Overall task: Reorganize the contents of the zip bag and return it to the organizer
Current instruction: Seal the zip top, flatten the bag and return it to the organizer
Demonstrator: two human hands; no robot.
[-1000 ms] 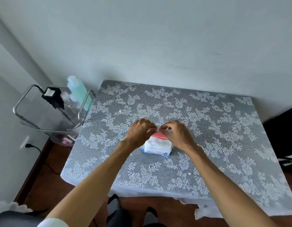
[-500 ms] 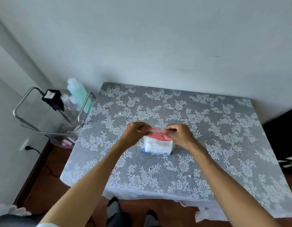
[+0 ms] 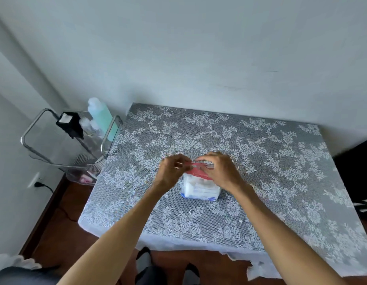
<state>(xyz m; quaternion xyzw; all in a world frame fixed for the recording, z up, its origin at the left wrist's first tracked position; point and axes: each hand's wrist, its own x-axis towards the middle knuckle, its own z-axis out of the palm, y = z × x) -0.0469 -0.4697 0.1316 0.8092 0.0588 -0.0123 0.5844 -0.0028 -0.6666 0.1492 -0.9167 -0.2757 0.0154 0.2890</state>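
A clear zip bag [image 3: 199, 187] with a red strip along its top stands upright in the middle of the lace-covered table [image 3: 271, 171]. It is packed with white flat pads. My left hand [image 3: 172, 171] pinches the left end of the bag's top edge. My right hand [image 3: 219, 171] pinches the same edge just to the right, covering the bag's upper right corner. The clear organizer [image 3: 61, 138] with a metal frame stands off the table's left edge.
In the organizer are a pale green bottle [image 3: 101, 118], a black box [image 3: 70, 125] and small clear items; a lower tier holds something pink [image 3: 84, 178]. A wall socket with a plug [image 3: 37, 183] is at lower left. A dark object [image 3: 355, 173] borders the table's right side.
Both hands stay on the bag's top edge; they spread apart along it half a second ago and have come back close together now. The bag stays in place.
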